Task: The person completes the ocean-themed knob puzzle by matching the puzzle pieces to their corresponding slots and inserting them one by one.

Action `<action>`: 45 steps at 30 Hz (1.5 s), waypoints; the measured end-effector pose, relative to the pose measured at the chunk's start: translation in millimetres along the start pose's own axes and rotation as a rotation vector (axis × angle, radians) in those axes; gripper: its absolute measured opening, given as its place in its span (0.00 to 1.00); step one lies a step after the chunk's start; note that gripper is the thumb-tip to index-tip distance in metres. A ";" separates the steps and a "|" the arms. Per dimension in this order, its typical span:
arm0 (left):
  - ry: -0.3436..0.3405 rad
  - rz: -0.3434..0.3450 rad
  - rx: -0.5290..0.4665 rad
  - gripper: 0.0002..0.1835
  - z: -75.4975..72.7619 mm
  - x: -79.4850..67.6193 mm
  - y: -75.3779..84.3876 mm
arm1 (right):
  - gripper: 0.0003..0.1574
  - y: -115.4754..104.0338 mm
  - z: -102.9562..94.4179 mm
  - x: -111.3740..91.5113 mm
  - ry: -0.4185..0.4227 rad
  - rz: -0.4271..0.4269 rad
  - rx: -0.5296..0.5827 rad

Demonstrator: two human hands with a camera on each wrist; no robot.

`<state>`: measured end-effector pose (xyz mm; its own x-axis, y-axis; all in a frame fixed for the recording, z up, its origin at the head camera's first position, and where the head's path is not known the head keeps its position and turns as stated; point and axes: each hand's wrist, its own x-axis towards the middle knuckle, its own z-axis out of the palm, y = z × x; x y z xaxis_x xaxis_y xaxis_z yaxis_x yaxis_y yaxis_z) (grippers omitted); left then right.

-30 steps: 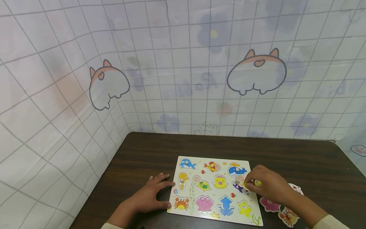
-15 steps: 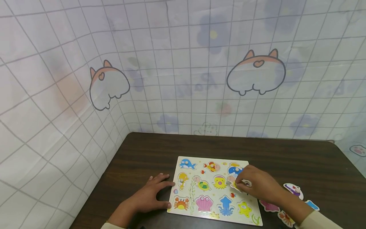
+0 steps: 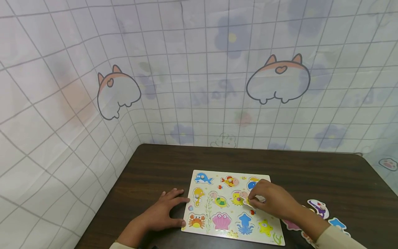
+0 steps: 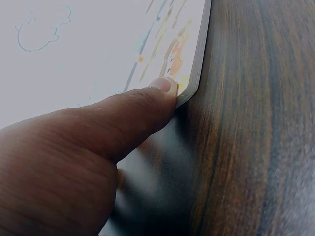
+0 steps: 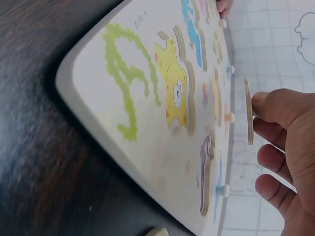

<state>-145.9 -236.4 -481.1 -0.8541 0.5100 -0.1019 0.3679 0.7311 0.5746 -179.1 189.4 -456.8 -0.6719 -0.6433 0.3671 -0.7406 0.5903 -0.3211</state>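
We are holding a flat puzzle piece [image 5: 248,101] up off the puzzle board [image 3: 260,238], over the right part of its middle row; in the head view its pink end is overlapping the octopus picture [image 3: 236,197]. Our right hand [image 3: 273,200] is pinching the piece between thumb and forefinger; in the right wrist view it is standing edge-on, apart from the board, while the other fingers are curling below.

Around it, four knobbed pieces are sitting in the board: a dolphin [image 3: 203,178] at far left, a fish [image 3: 230,181] beside it, a partly covered whale [image 3: 252,185] at far right and a seahorse [image 3: 198,197] at left. Along the near row, hollows are showing a crab, a shell, a squid and a starfish [image 3: 265,228].

Our left hand [image 3: 161,211] is lying at the left edge, fingers spreading, the thumb pressing on the near left corner.

To the right of the board, loose pieces are lying on the dark table [image 3: 171,162], among them a purple-and-white one [image 3: 318,208], a blue one [image 3: 337,223] and a pink one [image 3: 291,225]. Behind, a gridded white backdrop [image 3: 199,114] is hanging.
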 end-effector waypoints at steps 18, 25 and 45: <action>0.007 0.007 -0.001 0.38 0.7 -1.3 -0.3 | 0.06 -11.2 17.6 18.1 -0.052 0.029 0.032; 0.009 0.000 0.008 0.38 1.4 -0.5 -1.1 | 0.05 -16.8 20.2 26.7 -0.103 0.046 0.068; 0.011 0.004 0.006 0.38 0.9 -0.6 -1.3 | 0.04 -24.6 33.9 47.3 -0.137 0.042 0.087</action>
<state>-145.5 -237.3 -482.5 -0.8569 0.5075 -0.0906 0.3733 0.7321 0.5699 -193.0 127.9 -461.1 -0.6931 -0.6827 0.2314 -0.7058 0.5775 -0.4103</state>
